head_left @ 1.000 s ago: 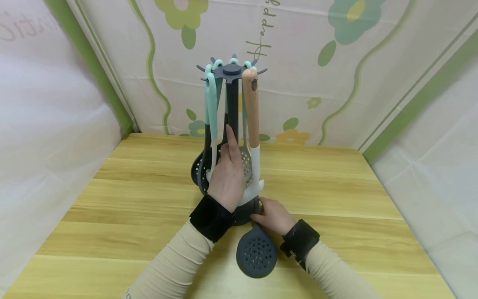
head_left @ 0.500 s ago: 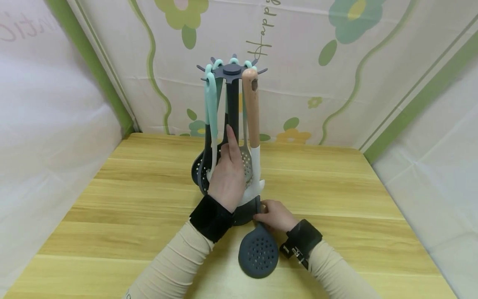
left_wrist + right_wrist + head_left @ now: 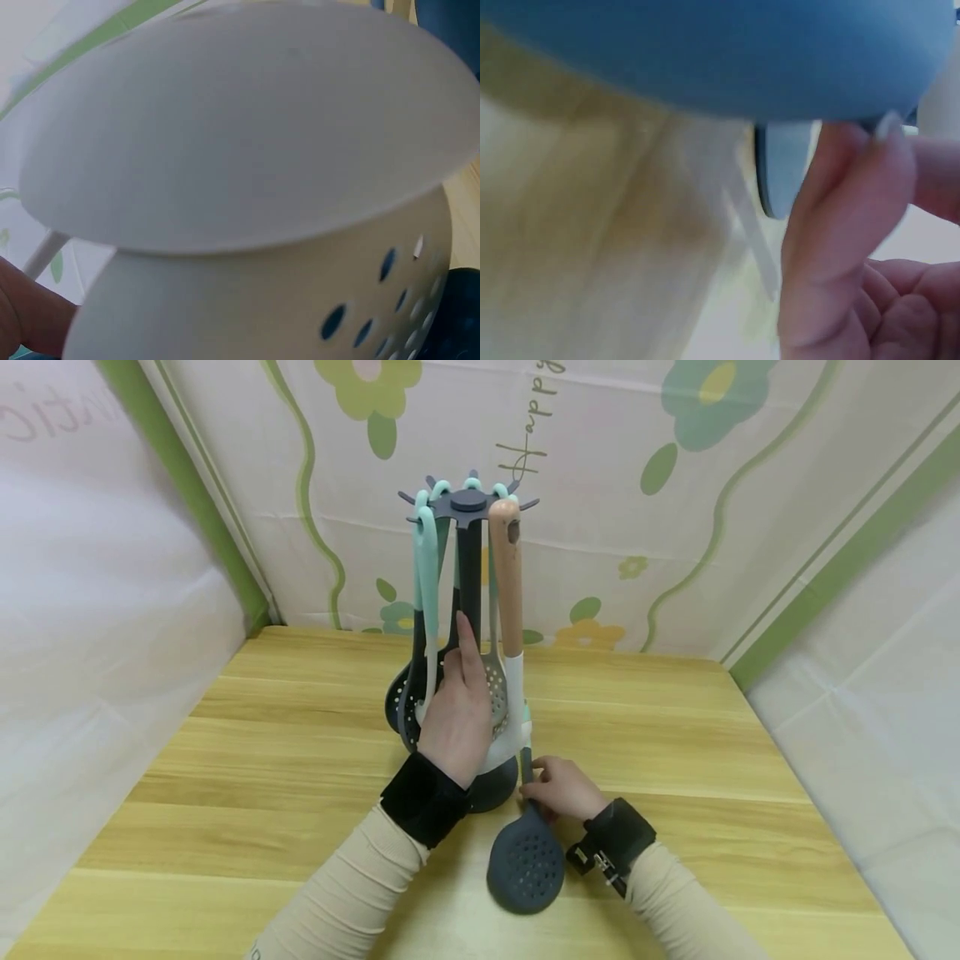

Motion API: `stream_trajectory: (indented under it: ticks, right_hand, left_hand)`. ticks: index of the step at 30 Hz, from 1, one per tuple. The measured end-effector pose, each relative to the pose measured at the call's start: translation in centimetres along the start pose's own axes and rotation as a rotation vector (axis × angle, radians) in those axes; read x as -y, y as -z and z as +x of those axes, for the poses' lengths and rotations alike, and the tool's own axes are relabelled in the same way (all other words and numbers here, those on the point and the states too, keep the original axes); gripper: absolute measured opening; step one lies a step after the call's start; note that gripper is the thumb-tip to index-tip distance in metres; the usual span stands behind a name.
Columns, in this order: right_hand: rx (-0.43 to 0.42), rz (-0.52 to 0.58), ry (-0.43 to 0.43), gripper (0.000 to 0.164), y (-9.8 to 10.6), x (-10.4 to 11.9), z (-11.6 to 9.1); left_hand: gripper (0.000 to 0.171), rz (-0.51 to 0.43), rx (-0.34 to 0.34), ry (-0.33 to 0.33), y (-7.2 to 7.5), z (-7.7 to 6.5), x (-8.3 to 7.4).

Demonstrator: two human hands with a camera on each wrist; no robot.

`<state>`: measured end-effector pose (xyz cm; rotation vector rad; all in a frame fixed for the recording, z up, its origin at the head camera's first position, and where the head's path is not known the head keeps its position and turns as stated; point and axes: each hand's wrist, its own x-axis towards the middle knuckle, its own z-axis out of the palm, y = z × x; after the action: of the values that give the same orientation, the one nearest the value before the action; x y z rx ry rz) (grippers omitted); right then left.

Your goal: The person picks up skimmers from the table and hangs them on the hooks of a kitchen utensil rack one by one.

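A dark utensil rack point(image 3: 468, 503) stands upright mid-table, hung with mint-handled utensils and a white ladle point(image 3: 508, 577) with a wooden handle. My left hand point(image 3: 457, 718) reaches among them and grips the rack's post, index finger straight up along it; its other fingers are partly hidden. In the left wrist view, the white ladle bowl point(image 3: 247, 127) and a beige perforated skimmer point(image 3: 390, 292) fill the picture. At the rack's right front, my right hand point(image 3: 566, 789) pinches the neck of a dark grey skimmer point(image 3: 527, 866), its perforated head towards me and its handle pointing back.
The rack's dark round base point(image 3: 495, 787) shows beside the skimmer's neck. Dark perforated utensils point(image 3: 395, 697) hang on the rack's left side. The wooden table point(image 3: 652, 718) reaches back to a flower-printed curtain point(image 3: 600, 552).
My right hand has moved slightly to the right with the grey skimmer, whose handle now shows beside the rack. The left hand keeps its place at the post.
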<state>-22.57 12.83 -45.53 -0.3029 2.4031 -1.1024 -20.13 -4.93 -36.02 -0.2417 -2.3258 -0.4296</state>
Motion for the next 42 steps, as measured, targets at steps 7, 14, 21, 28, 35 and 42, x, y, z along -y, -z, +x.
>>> stream_trajectory:
  ticks: [7, 14, 21, 28, 35, 42]
  right_hand:
    - [-0.096, -0.026, -0.003, 0.054, 0.7, 0.3, -0.5]
    - [-0.193, -0.058, 0.035, 0.056, 1.1, 0.8, -1.1]
    - [-0.256, -0.082, 0.089, 0.060, 1.6, 1.2, -1.6]
    - [-0.323, -0.080, 0.118, 0.060, 1.9, 2.0, -2.3]
    - [-0.381, -0.111, 0.155, 0.058, 2.0, 2.3, -2.6]
    - [-0.417, -0.063, 0.199, 0.058, 2.1, 2.4, -2.9]
  left_hand:
    - [0.068, -0.028, 0.001, 0.010, 0.0, -0.2, -0.1]
    - [0.066, -0.012, -0.018, 0.000, 0.0, -0.3, 0.0]
    - [0.066, -0.016, -0.026, -0.001, 0.1, -0.2, -0.1]
    - [0.070, -0.040, -0.010, 0.006, 0.3, -0.1, -0.1]
    - [0.067, -0.033, -0.035, -0.007, 0.3, -0.1, -0.1]
    - [0.064, -0.048, -0.057, -0.020, 0.2, -0.2, -0.2]
